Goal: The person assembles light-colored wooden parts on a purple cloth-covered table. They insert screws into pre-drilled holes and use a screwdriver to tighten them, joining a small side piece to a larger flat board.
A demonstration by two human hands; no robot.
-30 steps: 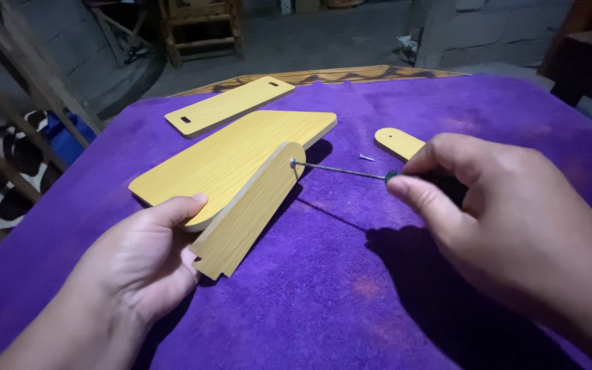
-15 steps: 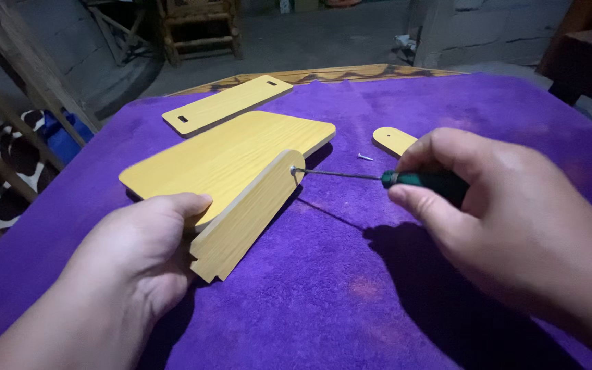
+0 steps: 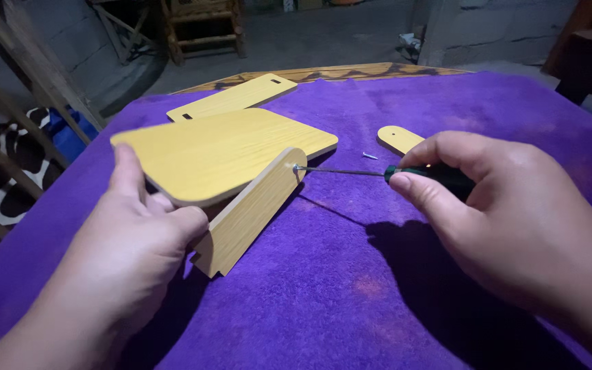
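A purple cloth (image 3: 351, 288) covered the table; a wooden chair (image 3: 200, 27) stood far on the concrete floor. The left hand (image 3: 128, 253) gripped the wooden panel (image 3: 251, 212); the right hand (image 3: 508, 219) pinched a screwdriver (image 3: 405, 174).

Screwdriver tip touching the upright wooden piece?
Touching. The head view shows the screwdriver tip meeting the rounded end of the upright wooden piece, no gap visible.

home workshop: bare concrete floor (image 3: 351, 41), wooden chair (image 3: 203, 27), cut boards (image 3: 220, 151).
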